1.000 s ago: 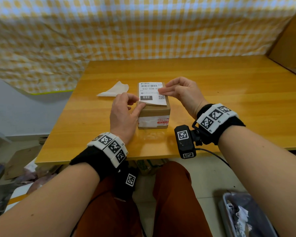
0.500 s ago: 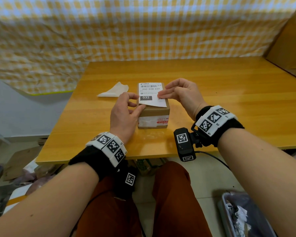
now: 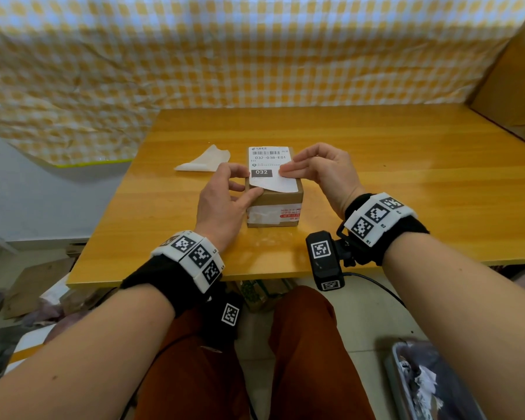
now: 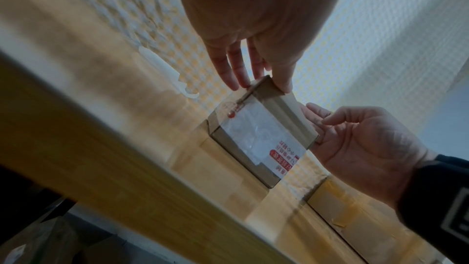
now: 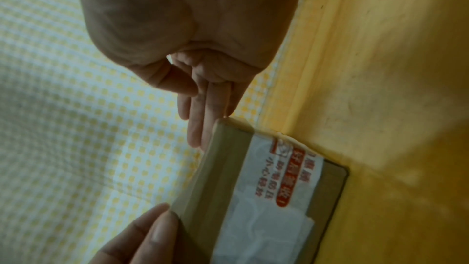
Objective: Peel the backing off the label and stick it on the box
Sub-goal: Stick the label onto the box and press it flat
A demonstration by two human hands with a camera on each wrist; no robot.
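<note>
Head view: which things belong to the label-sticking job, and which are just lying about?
Job: label, box, left hand steadying the box, right hand pressing the label.
Lying about: white paper scrap, checked cloth, cardboard panel, floor bin.

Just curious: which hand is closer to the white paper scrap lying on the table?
Left. The left hand holds the box beside the scrap; the right hand presses the label, farther off.

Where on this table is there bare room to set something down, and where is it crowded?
Bare: the wide stretch of table right of the right hand, up to the cardboard panel; the strip behind the box along the checked cloth; the near left corner. Crowded: the middle, where the left hand holds the box, label on top, peeled backing just left.
</note>
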